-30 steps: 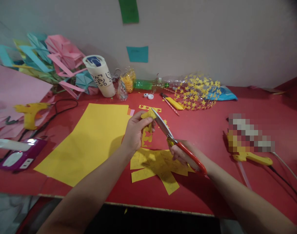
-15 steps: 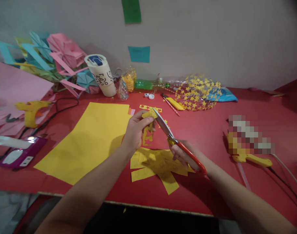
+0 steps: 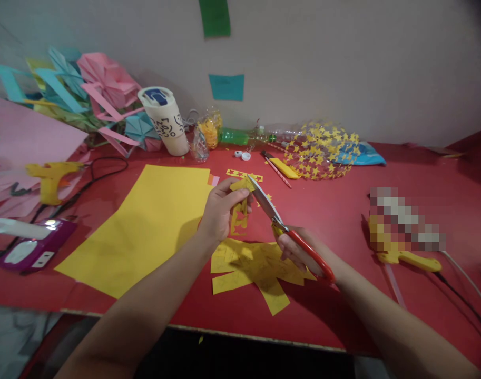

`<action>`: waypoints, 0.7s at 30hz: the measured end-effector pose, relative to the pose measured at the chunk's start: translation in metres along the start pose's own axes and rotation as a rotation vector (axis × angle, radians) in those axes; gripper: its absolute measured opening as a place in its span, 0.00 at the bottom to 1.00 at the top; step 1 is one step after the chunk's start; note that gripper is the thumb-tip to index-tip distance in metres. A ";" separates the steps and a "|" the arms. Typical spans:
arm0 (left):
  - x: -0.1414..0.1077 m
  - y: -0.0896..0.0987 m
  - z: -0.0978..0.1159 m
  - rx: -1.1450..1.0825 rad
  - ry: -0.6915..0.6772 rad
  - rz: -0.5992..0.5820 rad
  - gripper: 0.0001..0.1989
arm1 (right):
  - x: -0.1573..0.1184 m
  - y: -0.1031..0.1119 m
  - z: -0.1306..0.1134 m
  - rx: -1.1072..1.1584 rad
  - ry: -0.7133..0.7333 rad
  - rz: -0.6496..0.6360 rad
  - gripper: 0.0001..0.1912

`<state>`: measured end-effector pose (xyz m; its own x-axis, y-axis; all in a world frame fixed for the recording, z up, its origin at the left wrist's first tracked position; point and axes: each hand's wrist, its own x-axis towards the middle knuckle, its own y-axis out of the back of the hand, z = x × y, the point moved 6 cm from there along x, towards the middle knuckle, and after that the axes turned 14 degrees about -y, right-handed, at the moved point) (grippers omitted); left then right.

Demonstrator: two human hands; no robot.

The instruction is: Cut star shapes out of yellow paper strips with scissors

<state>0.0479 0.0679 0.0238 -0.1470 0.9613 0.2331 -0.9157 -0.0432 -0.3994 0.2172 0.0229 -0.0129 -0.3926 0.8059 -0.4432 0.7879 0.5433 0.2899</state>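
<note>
Between the thumb and fingers of my left hand (image 3: pixel 219 210) is a small piece of yellow paper (image 3: pixel 240 185). My right hand (image 3: pixel 297 250) is closed round the red handles of a pair of scissors (image 3: pixel 277 218). The blade tips reach the paper at my left fingertips; whether they are cutting into it I cannot tell. Just below my left fingers is a yellow strip with star-shaped holes (image 3: pixel 239 225), and another such strip (image 3: pixel 245 175) lies behind. Several small yellow stars (image 3: pixel 267 200) lie beyond the blades. Loose yellow paper strips (image 3: pixel 259 263) overlap beneath my hands.
A large yellow sheet (image 3: pixel 145 221) lies at left, near a yellow glue gun (image 3: pixel 52 179) and a purple device (image 3: pixel 37 247). Behind stand a white tumbler (image 3: pixel 167 123) and a star-covered clear ball (image 3: pixel 321 150). Another yellow glue gun (image 3: pixel 406 258) lies right, its cord running off the table.
Both hands, the paper and the scissors hold nearly the same position. The view has shifted very slightly.
</note>
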 end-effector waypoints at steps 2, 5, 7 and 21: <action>0.000 0.000 0.001 -0.007 -0.001 -0.002 0.05 | 0.000 0.000 -0.001 -0.007 -0.010 -0.008 0.35; 0.000 -0.001 0.003 0.009 -0.007 -0.008 0.05 | -0.001 0.001 -0.002 -0.012 -0.020 -0.002 0.35; 0.000 0.000 0.004 0.024 -0.010 -0.008 0.05 | 0.000 0.002 0.000 -0.015 -0.016 0.008 0.34; 0.001 0.002 0.001 0.018 -0.025 -0.042 0.05 | 0.003 0.001 0.007 -0.021 0.035 0.013 0.33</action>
<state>0.0454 0.0689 0.0243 -0.1172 0.9554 0.2711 -0.9280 -0.0081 -0.3725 0.2203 0.0248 -0.0200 -0.3986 0.8205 -0.4097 0.7831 0.5370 0.3137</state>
